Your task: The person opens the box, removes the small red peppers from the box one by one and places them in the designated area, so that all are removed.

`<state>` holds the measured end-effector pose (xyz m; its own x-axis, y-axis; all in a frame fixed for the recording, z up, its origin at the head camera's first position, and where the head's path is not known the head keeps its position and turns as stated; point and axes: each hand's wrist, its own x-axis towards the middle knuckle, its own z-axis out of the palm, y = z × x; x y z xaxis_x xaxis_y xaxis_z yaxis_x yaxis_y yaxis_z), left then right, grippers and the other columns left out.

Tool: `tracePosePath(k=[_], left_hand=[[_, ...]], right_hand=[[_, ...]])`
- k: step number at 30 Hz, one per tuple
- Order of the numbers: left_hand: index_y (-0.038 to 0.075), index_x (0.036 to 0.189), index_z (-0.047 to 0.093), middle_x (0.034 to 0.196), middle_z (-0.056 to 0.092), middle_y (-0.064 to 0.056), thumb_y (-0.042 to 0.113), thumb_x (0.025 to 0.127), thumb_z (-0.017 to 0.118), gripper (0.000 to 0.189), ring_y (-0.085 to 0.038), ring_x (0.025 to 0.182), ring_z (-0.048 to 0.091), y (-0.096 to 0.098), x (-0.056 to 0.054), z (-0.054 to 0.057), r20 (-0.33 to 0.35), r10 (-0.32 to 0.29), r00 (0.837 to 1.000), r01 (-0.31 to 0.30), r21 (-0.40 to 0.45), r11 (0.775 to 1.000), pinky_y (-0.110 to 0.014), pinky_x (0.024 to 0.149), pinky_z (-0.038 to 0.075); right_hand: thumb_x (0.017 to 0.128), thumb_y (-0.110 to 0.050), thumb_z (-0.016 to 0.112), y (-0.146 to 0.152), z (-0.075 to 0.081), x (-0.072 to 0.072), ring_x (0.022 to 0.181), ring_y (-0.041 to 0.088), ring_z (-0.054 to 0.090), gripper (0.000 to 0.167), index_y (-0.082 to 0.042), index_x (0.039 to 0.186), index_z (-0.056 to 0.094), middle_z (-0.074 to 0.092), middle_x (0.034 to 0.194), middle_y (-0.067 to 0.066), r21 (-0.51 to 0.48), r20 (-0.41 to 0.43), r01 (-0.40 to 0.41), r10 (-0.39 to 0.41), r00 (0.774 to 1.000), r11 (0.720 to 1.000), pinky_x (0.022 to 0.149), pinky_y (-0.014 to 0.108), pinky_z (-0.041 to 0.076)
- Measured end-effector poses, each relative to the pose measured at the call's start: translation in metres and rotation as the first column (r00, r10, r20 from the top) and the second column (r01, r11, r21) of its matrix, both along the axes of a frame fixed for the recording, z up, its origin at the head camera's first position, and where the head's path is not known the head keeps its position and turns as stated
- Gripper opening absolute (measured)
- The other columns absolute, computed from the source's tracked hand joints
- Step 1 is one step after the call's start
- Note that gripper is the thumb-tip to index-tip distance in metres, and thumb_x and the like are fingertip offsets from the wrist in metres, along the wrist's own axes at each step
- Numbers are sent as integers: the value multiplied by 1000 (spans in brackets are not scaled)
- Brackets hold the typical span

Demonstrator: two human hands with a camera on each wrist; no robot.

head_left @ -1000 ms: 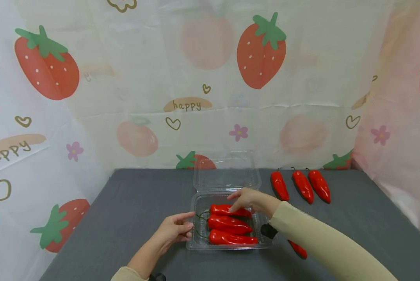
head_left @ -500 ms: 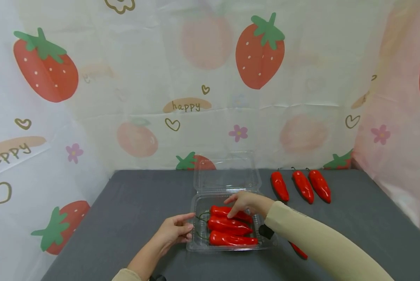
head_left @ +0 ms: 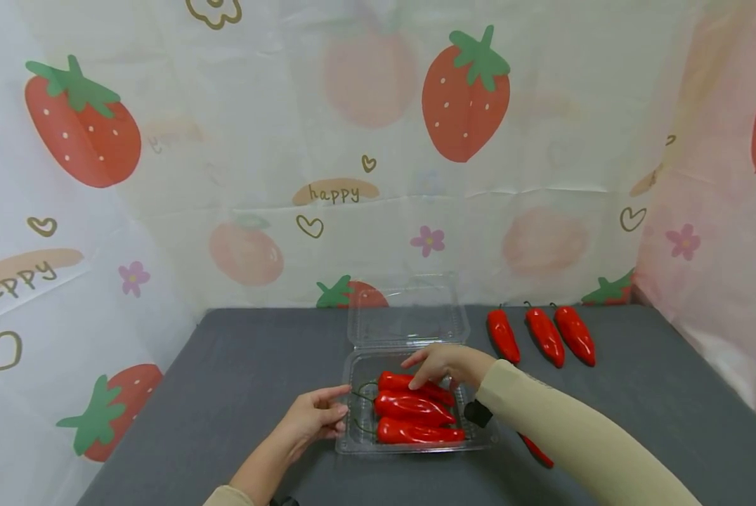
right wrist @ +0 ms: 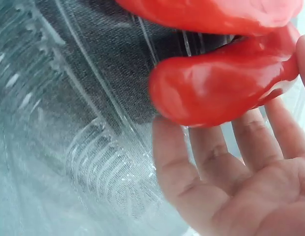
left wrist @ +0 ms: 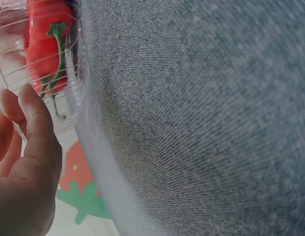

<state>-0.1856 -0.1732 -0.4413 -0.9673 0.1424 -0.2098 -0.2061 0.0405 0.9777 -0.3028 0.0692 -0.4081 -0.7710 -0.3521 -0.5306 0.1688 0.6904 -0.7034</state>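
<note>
In the head view, a clear plastic clamshell box (head_left: 356, 444) lies with its lid raised at the back. Three red peppers with green stems rest inside: a far one (head_left: 390, 381), a middle one (head_left: 414, 407) and a near one (head_left: 419, 431). My left hand (head_left: 313, 419) holds the box's left rim between thumb and fingers. Reaching over from the right, my right hand (head_left: 457, 363) grips the far pepper; in the right wrist view its fingers lie along that pepper (right wrist: 216, 88), the thumb at its other side, partly cut off.
Three more red peppers (head_left: 545, 337) lie at the table's back right. Another pepper (head_left: 535, 450) is mostly hidden under the right sleeve. The transparent lid (head_left: 409, 320) stands against the printed backdrop (head_left: 353, 140). Grey cloth covers the table (head_left: 258, 365).
My right hand has moved slightly toward me, and the far pepper's right end has come nearer the middle pepper. The left hand stays at the box's rim.
</note>
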Motion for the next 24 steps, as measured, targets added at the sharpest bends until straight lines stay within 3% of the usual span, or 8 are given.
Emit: tracePosePath(k=[8, 24], left_hand=[[-13, 139, 41, 78, 57, 0, -4, 94, 57, 48, -8, 62, 58, 0, 0, 0, 1, 0, 1000, 0, 0, 1000, -22, 58, 51], [-12, 139, 41, 78, 59, 0, -4, 94, 57, 48, -8, 62, 59, 0, 0, 0, -6, 1, 1000, -1, -3, 1000, -22, 58, 52]], right_hand=[[84, -12, 75, 7, 3, -3, 96, 30, 63, 50, -12, 132, 61, 65, 111, 12, -93, 76, 5, 2, 997, 996, 81, 53, 52], [89, -14, 71, 23, 20, -1, 92, 32, 64, 42, -9, 130, 63, 67, 107, 12, -207, 56, 32, -21, 998, 978, 75, 51, 55]])
